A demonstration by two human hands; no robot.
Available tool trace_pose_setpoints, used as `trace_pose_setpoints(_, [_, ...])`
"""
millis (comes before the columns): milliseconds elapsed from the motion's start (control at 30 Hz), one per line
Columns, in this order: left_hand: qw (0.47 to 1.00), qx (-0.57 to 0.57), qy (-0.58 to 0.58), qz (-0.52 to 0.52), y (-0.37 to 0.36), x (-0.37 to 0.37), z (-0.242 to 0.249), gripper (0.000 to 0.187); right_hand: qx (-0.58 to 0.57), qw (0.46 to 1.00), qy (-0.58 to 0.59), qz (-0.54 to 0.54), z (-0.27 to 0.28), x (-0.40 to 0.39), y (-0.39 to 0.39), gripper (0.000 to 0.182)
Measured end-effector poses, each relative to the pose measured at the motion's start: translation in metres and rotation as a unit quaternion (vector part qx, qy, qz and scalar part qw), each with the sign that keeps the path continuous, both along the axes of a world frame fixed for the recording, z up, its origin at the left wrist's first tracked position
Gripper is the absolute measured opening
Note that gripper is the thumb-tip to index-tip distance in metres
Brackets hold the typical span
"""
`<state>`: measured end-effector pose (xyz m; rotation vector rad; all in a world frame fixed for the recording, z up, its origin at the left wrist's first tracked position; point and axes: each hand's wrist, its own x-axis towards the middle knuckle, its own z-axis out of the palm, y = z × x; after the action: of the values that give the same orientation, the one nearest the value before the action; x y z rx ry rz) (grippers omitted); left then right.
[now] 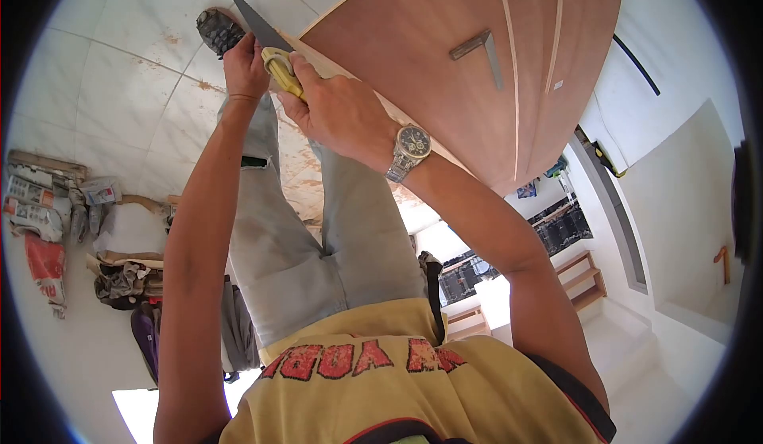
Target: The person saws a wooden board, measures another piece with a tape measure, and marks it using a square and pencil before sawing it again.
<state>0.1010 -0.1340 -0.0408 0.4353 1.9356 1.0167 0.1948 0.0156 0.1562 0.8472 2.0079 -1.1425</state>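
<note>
My right hand, with a watch on its wrist, is closed around the yellow handle of a handsaw. The saw's grey blade points up and to the left, beside the corner of a large brown wooden panel. Just left of the handle, my left hand is closed with its fingers curled near the blade. What it grips, if anything, is hidden. A try square with a wooden stock and metal blade lies on the panel.
Dusty white floor tiles surround my feet; a dark shoe shows beyond my left hand. Bags and a red sack are at the left, with piled clothes nearby. Wooden steps and white walls stand at the right.
</note>
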Motion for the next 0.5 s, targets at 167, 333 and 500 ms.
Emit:
trace_pose_setpoints(167, [1.000, -0.009, 0.025, -0.010, 0.005, -0.002, 0.007, 0.028, -0.020, 0.996, -0.003, -0.085, 0.003, -0.001, -0.011, 0.062])
trace_pose_setpoints(333, [0.998, -0.058, 0.016, -0.015, 0.016, -0.008, 0.024, 0.040, -0.048, 0.983, -0.009, -0.177, 0.023, 0.004, -0.031, 0.060])
trace_pose_setpoints(500, [0.997, -0.072, -0.006, -0.022, 0.017, -0.012, 0.029, 0.045, -0.036, 0.985, -0.022, -0.169, 0.061, 0.012, -0.027, 0.054])
